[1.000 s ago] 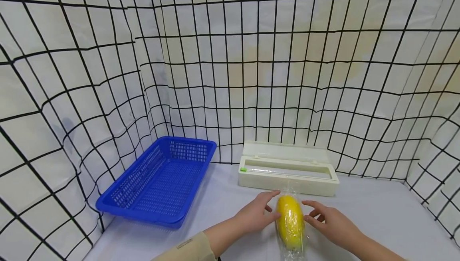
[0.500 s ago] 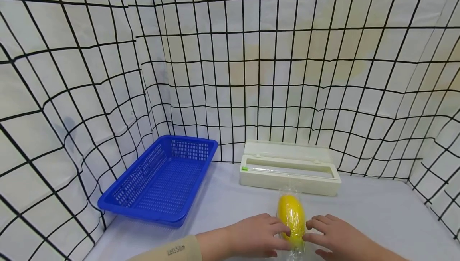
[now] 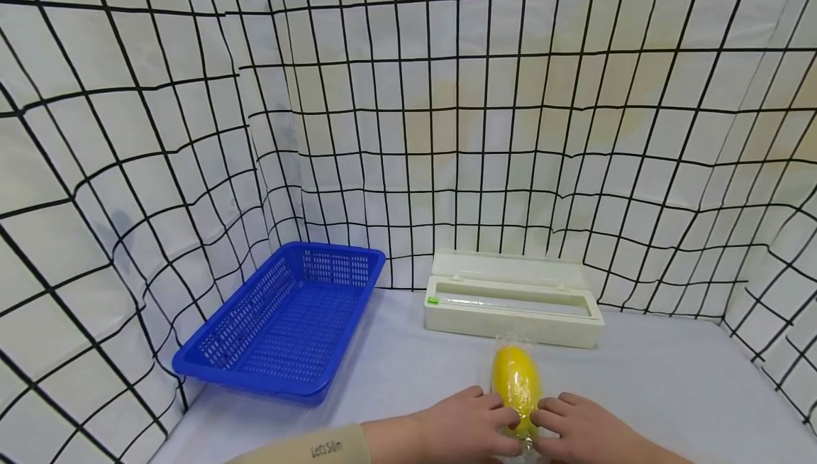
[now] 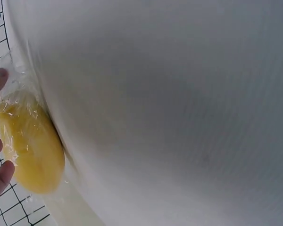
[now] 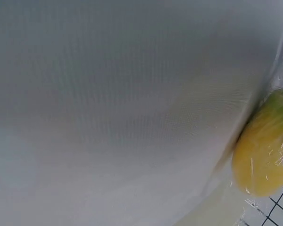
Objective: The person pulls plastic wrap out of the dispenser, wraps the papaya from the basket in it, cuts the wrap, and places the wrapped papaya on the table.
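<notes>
A yellow oblong fruit point(image 3: 513, 377) with a greenish near end lies on the white cloth, wrapped in clear plastic film point(image 3: 514, 342). My left hand point(image 3: 454, 427) and right hand point(image 3: 586, 430) are on either side of its near end, fingers curled in and gripping the film there. In the left wrist view, fingertips point(image 4: 3, 175) reach the side of the fruit point(image 4: 37, 146), and another digit lies against the loose film point(image 4: 19, 70). Only the fruit point(image 5: 262, 153) and its film show in the right wrist view; the right hand is out of that frame.
Behind the fruit stands a cream film dispenser box point(image 3: 510, 326) with its lid raised, a film roll inside and a green slider point(image 3: 433, 300) at its left. A blue plastic basket point(image 3: 287, 336) sits at the left. Gridded white cloth walls point(image 3: 485, 130) enclose the table.
Both hands have come from the sides of the fruit toward me, to its near end, and have drawn closer together with fingers curled. The fruit, box and basket keep their places.
</notes>
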A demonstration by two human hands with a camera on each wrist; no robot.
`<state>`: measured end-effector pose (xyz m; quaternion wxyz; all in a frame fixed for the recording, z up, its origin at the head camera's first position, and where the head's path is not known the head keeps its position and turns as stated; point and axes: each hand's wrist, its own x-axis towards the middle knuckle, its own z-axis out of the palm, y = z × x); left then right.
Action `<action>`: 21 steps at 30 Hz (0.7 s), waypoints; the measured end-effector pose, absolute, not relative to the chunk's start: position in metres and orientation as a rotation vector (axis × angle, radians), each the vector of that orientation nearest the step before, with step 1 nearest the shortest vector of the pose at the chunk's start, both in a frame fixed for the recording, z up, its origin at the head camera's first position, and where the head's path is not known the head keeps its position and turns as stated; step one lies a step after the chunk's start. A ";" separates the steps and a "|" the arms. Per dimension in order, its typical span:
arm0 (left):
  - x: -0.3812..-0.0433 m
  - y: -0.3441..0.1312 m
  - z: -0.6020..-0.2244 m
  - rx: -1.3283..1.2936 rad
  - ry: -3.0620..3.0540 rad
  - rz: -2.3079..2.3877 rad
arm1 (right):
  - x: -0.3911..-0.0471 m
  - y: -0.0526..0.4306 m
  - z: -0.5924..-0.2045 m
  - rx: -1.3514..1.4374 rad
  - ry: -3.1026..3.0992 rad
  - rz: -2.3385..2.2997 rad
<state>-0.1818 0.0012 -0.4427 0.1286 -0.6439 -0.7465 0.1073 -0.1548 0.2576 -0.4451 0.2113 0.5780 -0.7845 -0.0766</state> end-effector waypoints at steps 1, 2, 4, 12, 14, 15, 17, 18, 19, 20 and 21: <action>-0.182 0.001 -0.443 -1.869 -2.195 0.295 | -0.155 0.257 -0.445 1.603 -2.203 -0.178; -0.182 0.001 -0.444 -1.865 -2.227 0.269 | -0.154 0.257 -0.445 1.597 -2.220 -0.138; -0.182 0.001 -0.445 -1.847 -2.280 0.210 | -0.154 0.257 -0.446 1.581 -2.257 -0.048; -0.184 0.000 -0.451 -1.758 -2.436 -0.120 | -0.153 0.258 -0.450 1.479 -2.349 0.332; -0.185 0.001 -0.452 -1.760 -2.471 -0.181 | -0.151 0.259 -0.451 1.408 -2.396 0.416; -0.186 0.001 -0.452 -1.759 -2.493 -0.208 | -0.150 0.259 -0.452 1.364 -2.425 0.449; -0.186 0.001 -0.452 -1.758 -2.530 -0.251 | -0.148 0.259 -0.452 1.280 -2.479 0.510; -0.186 0.001 -0.452 -1.757 -2.545 -0.265 | -0.147 0.259 -0.453 1.239 -2.504 0.535; -0.186 0.001 -0.451 -1.756 -2.558 -0.274 | -0.147 0.259 -0.453 1.210 -2.522 0.564; -0.187 0.001 -0.451 -1.754 -2.564 -0.283 | -0.147 0.259 -0.453 1.192 -2.535 0.593; -0.187 0.001 -0.451 -1.753 -2.562 -0.291 | -0.148 0.259 -0.453 1.184 -2.533 0.618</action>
